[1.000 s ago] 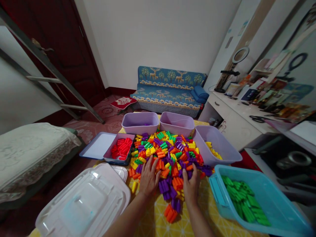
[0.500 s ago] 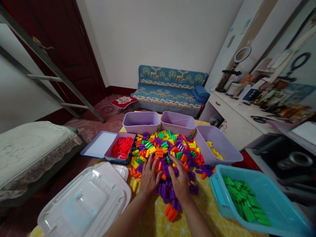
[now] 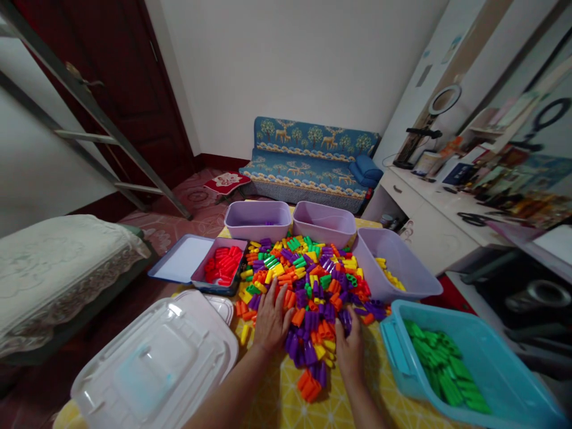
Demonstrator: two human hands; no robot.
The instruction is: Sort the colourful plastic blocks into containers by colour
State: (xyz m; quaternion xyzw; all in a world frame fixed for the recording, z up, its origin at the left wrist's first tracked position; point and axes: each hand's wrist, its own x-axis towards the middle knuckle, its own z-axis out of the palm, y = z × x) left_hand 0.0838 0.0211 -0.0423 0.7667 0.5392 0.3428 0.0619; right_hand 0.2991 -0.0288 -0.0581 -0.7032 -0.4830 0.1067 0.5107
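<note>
With left hand (image 3: 269, 326), fingers spread and loose, steady blocks (image 3: 310, 292) heaped centrally. With right hand (image 3: 351, 348), half-curled by purple block (image 3: 345, 322), impossible to tell if gripping, part pieces gently, avoiding nearside overspill. Underneath: yellow patterned cloth (image 3: 326, 411). Around, left to right: lace cover (image 3: 67, 262), ladder (image 3: 87, 137), sofa (image 3: 304, 170), desk (image 3: 424, 220).

Yellow tablecloth (image 3: 376, 363) leaves passage between the right hand (image 3: 350, 344) and turquoise tub (image 3: 395, 348), whose wall obstructs rightward travel.
</note>
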